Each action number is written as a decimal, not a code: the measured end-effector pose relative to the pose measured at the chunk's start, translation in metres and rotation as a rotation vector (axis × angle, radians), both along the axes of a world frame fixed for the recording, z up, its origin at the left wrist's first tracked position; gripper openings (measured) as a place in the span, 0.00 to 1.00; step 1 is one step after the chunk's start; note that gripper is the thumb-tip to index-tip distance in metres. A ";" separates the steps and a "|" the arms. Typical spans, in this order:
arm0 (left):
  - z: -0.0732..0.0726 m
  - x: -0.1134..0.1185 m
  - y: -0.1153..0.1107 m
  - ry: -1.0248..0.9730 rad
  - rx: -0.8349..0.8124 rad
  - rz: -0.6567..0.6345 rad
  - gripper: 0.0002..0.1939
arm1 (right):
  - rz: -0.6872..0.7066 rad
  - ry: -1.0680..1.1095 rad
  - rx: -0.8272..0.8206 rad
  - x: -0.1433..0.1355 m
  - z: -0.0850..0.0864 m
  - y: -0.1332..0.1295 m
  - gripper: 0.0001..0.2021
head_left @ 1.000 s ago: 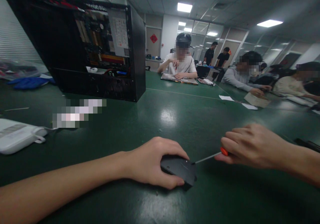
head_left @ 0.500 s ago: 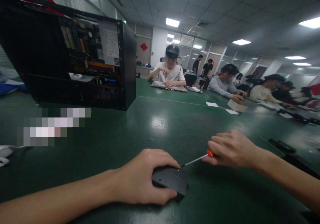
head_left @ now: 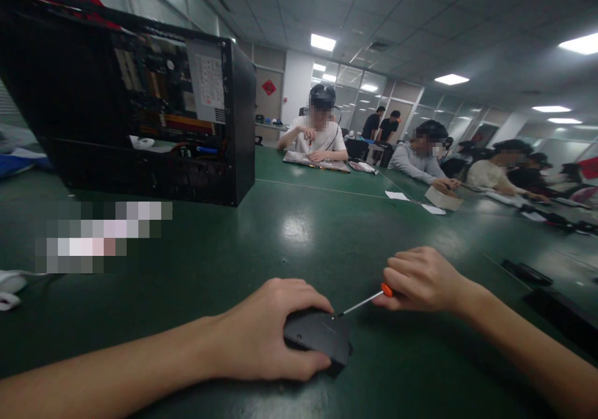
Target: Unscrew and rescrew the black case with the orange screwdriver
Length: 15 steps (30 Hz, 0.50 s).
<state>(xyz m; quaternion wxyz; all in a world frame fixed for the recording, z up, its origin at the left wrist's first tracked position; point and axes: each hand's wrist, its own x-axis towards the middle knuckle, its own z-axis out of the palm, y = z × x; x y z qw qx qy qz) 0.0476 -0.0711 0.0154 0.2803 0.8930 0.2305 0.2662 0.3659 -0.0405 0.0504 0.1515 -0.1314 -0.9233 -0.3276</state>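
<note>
A dark grey computer mouse [head_left: 317, 338] lies on the green table [head_left: 210, 238], with small screw spots showing on its upturned face. My left hand [head_left: 275, 332] grips it from the left, fingers along the far edge and thumb on the near edge. To the right, my right hand [head_left: 420, 279] is closed around the orange handle of a screwdriver [head_left: 362, 303]. Its thin metal shaft slants down to the left, and the dark tip is at the far edge of the mouse, by a small bright spot close to my left fingertips. Most of the handle is hidden in my fist.
An open black computer case [head_left: 245, 126] stands at the back left. A white object with a cable [head_left: 12, 282] lies at the left edge. Black parts [head_left: 560, 313] are on the right. Across the table a person [head_left: 322, 126] works; others sit further right, near a cardboard box [head_left: 443, 198].
My right hand has moved slightly left with the screwdriver, and the tip has come to the small bright spot on the mouse. My left hand and the mouse have stayed in place.
</note>
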 end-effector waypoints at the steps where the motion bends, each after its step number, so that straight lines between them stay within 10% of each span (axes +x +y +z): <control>1: 0.000 0.000 0.000 -0.002 -0.001 -0.002 0.24 | 0.001 -0.006 -0.007 0.000 -0.001 0.000 0.21; 15: -0.003 0.000 0.002 -0.035 0.030 -0.062 0.26 | 0.005 0.007 0.021 0.001 -0.002 -0.001 0.20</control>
